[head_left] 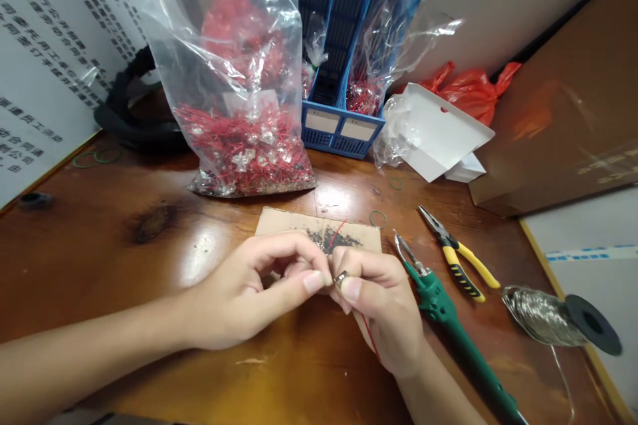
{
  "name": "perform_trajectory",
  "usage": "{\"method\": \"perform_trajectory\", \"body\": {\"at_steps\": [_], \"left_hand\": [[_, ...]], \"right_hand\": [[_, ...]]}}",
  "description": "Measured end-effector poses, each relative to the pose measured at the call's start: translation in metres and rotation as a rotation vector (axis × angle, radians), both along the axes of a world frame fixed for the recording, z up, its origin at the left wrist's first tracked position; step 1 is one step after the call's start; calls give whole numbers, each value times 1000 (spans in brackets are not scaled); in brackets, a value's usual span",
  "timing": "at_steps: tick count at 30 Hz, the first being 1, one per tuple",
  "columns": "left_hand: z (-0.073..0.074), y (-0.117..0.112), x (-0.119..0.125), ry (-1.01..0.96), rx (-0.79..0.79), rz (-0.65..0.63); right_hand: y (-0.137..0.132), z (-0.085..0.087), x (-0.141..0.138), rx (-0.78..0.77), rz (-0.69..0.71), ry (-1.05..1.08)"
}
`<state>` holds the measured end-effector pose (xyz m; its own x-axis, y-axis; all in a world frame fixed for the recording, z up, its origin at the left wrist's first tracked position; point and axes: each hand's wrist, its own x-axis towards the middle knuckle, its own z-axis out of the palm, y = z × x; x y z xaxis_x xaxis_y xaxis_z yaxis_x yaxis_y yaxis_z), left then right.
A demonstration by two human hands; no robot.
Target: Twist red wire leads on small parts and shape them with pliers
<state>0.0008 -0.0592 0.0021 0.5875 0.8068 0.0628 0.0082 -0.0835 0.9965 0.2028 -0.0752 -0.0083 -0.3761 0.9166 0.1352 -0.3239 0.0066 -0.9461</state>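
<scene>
My left hand (259, 289) and my right hand (381, 305) meet over a brown cardboard pad (294, 222) with dark scorch marks. Both pinch a small metal part (341, 277) between thumb and fingertips. A thin red wire (369, 339) runs from the part down across my right palm, and a short red end pokes up above the fingers. Both hands are closed in a pinch.
A green soldering iron (448, 325) lies right of my right hand, yellow-handled pliers (461, 262) beyond it, and a solder spool (558, 319) further right. A clear bag of red-wired parts (244, 139), a blue file rack (339, 123), a white box (438, 133) and a cardboard box (563, 126) stand behind.
</scene>
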Motion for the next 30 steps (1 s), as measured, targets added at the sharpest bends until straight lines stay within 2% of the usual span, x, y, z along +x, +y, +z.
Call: {"method": "perform_trajectory", "body": {"at_steps": [6, 14, 27, 30], "left_hand": [[-2, -1, -1, 20, 29, -5], [-2, -1, -1, 43, 77, 2], [-4, 0, -3, 3, 28, -34], [-4, 1, -2, -3, 24, -30]], "right_hand": [[-2, 1, 1, 88, -32, -81], [-2, 3, 0, 124, -47, -117], [-1, 2, 2, 115, -48, -132], [-1, 4, 1, 154, -53, -176]]}}
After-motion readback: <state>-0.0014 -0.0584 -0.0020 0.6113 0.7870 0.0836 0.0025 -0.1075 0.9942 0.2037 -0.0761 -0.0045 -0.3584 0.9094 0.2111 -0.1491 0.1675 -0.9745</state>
